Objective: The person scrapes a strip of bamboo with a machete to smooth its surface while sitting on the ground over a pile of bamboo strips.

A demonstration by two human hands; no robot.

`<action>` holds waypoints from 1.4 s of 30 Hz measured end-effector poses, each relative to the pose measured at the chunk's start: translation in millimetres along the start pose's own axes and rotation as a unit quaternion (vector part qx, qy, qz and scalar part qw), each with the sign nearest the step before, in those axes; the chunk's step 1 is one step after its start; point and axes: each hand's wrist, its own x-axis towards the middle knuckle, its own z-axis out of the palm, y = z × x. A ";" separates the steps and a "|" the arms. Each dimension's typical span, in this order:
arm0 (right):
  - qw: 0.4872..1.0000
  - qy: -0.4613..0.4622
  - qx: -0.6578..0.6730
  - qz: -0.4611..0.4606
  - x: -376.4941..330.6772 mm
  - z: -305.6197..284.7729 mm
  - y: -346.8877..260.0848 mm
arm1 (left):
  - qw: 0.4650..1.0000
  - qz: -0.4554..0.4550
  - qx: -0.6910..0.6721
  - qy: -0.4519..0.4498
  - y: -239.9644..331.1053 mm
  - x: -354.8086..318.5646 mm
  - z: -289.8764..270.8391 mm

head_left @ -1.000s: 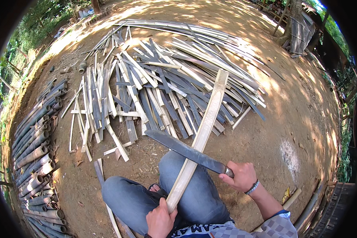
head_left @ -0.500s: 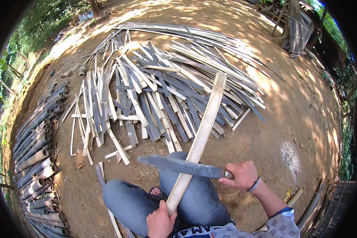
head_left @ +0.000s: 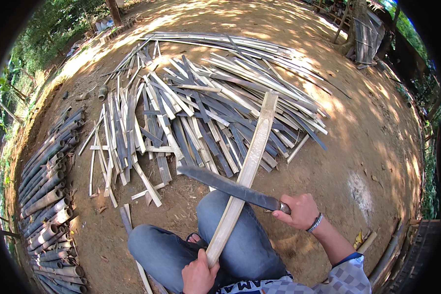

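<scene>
My left hand [head_left: 199,272] grips the near end of a long pale bamboo slat [head_left: 250,161] that rises away from me over my knees in blue jeans [head_left: 250,245]. My right hand [head_left: 301,210] holds the handle of a long dark machete [head_left: 228,186]. Its blade lies across the slat at about mid-length, pointing left. Beyond the slat's far end lies a big pile of split bamboo strips [head_left: 196,108] on the dirt ground.
A row of round bamboo poles [head_left: 49,196] lies stacked along the left. A few loose slats [head_left: 130,220] rest by my left knee. Bare dirt ground [head_left: 372,147] stretches to the right, with a wooden structure [head_left: 365,29] at the far right and greenery at the left edge.
The machete blade has shifted on the slat, first swinging up to nearly level, then tilting again and lying lower toward me. My right hand moved with it. The left hand stayed put.
</scene>
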 end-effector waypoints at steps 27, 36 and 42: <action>0.999 0.030 -0.001 0.021 27.8 -11.9 28.9 | 1.000 0.008 -0.004 0.003 -3.2 0.0 3.3; 0.999 0.052 0.016 -0.008 34.6 -13.1 32.4 | 0.999 0.026 -0.016 -0.013 -5.9 -7.4 -2.0; 0.999 -0.021 -0.022 -0.031 19.4 -10.8 22.8 | 0.999 0.021 -0.022 -0.012 -9.9 -5.5 0.9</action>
